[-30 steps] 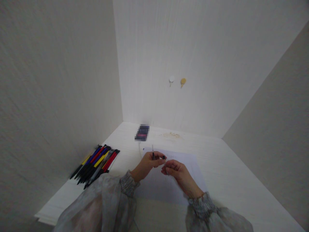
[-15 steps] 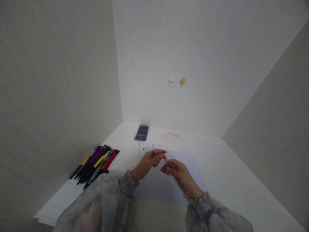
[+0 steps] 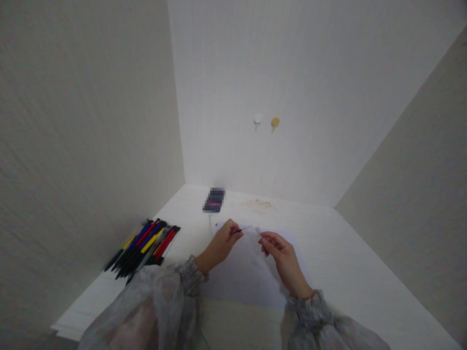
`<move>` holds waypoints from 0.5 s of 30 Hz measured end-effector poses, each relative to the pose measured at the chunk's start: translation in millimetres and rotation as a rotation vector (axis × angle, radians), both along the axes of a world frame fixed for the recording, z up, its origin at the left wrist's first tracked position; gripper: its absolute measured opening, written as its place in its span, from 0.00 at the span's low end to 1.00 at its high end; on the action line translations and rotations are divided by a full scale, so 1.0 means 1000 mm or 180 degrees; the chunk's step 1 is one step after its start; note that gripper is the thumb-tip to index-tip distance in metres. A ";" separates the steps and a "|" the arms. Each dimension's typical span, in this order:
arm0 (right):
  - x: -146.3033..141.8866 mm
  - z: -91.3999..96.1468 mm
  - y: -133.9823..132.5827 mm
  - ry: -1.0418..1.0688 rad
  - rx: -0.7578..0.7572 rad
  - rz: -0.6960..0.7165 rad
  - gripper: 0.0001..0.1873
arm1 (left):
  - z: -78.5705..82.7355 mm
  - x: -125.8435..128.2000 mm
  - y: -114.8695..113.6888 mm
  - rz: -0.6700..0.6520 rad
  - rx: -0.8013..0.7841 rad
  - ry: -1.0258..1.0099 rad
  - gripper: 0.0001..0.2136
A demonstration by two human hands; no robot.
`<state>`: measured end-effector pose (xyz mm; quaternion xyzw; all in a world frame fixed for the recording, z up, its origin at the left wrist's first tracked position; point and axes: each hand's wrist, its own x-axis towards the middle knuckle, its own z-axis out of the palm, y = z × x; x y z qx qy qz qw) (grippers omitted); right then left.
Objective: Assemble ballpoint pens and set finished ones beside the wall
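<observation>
My left hand point(image 3: 221, 243) pinches a thin pen refill point(image 3: 247, 227), dark near the fingers and pale toward its free end, which points right. Opposite it, my right hand point(image 3: 278, 253) is closed on a small clear tube-like piece point(image 3: 258, 230); its far end shows above the fingertips and the rest is hidden in the hand. A short gap separates the two pieces. Both hands are over a white sheet of paper point(image 3: 241, 282) with faint scribbles near its upper middle.
Several pens point(image 3: 146, 248) in black, red, blue and yellow lie in a row at the left. A phone-like device point(image 3: 214, 200), blurred out, lies at the back with a white cable point(image 3: 210, 224). Two round hooks point(image 3: 275, 122) are on the back wall. Brownish marks point(image 3: 260, 203) spot the tabletop.
My hands have moved apart. The refill, upright between my left fingers before, now lies nearly level, pointing right. My right hand has turned so that the clear piece points up and left.
</observation>
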<state>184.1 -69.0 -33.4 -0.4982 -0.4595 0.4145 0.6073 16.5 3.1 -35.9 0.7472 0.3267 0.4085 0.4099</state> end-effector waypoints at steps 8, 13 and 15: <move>0.002 -0.005 0.001 -0.0615 -0.0048 -0.0184 0.13 | 0.000 -0.006 0.005 0.0104 0.0532 0.0263 0.05; 0.006 -0.006 0.000 -0.1858 0.0593 -0.0254 0.10 | 0.001 -0.008 0.007 0.0176 0.1184 0.0607 0.03; 0.006 -0.006 -0.001 -0.2301 0.0847 -0.0255 0.10 | 0.001 -0.008 0.006 0.0152 0.1333 0.0763 0.01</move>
